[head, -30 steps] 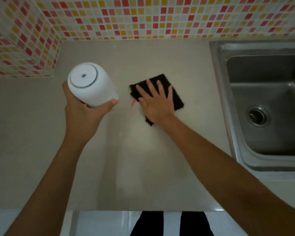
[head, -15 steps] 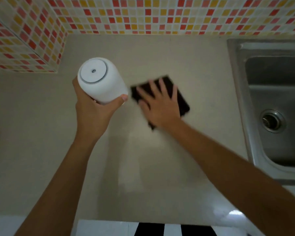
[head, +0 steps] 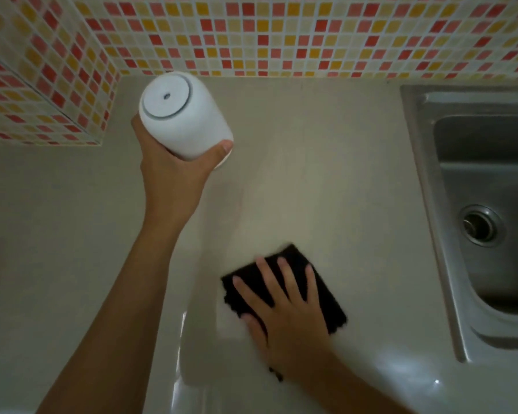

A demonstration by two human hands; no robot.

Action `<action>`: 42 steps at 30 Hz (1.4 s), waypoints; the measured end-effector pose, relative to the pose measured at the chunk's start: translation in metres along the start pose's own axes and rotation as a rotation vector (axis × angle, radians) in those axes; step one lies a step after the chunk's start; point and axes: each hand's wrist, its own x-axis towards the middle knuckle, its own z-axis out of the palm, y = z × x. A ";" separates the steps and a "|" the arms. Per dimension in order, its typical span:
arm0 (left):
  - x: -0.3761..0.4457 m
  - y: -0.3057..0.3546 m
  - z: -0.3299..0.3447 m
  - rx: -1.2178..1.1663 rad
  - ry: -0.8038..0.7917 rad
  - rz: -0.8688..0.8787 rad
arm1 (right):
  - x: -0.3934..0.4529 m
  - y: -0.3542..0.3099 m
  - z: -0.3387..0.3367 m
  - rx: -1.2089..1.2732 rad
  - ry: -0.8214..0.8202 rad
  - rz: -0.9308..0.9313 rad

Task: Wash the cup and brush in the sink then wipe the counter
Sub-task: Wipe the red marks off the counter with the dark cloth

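Straight, spread fingers (head: 281,282) of the right hand (head: 290,318) press flat on a dark cloth (head: 326,297) lying on the beige counter (head: 326,174), left of the steel sink (head: 425,204). The left hand (head: 174,174) curls round a white cup (head: 183,115), seemingly upside down, lifted near the tiled corner.

cloth (head: 326,282) on counter (head: 311,174), left of sink (head: 485,234).

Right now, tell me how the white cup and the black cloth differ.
The white cup is rigid and rounded; the black cloth is flat and soft. The left hand grips the cup above the counter, base up; the right hand presses the cloth flat on it. Each has one hand on it.
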 end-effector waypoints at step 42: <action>-0.006 -0.009 -0.007 0.016 -0.054 -0.020 | 0.310 0.155 -0.066 -0.040 0.128 0.446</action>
